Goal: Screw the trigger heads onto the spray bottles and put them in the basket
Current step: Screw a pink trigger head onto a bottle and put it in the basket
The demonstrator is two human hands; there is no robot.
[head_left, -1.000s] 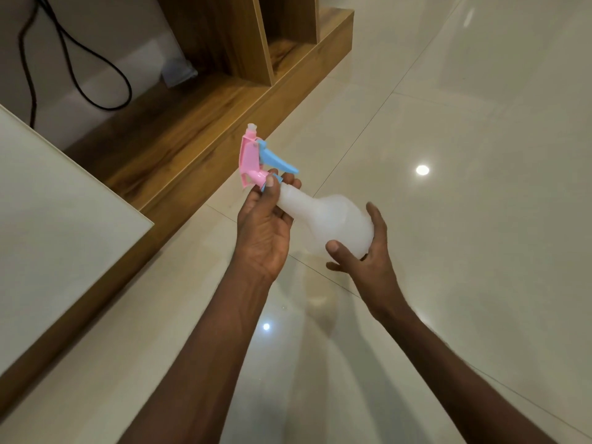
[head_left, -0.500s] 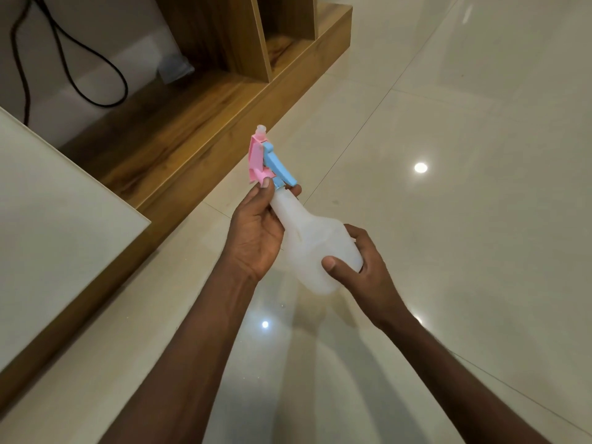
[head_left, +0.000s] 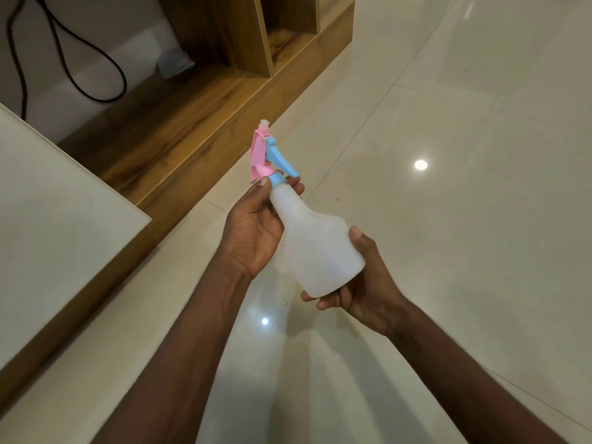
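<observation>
I hold a translucent white spray bottle (head_left: pixel 317 248) tilted in the air over the floor, its top pointing up and to the left. A pink trigger head (head_left: pixel 260 152) with a blue lever and blue collar sits on its neck. My left hand (head_left: pixel 256 229) pinches the collar and neck between thumb and fingers. My right hand (head_left: pixel 362 283) grips the bottle's base from below and from the right, thumb on its side. No basket is in view.
A low wooden shelf unit (head_left: pixel 198 116) runs along the wall at the upper left, with black cables (head_left: pixel 80 68) hanging above it. A pale tabletop (head_left: pixel 48 225) fills the left edge. Glossy cream floor tiles (head_left: pixel 464 219) spread to the right.
The bottle has swung from lying nearly level to standing more upright. My right hand slid from its side to under its base. The trigger lever turned toward the right.
</observation>
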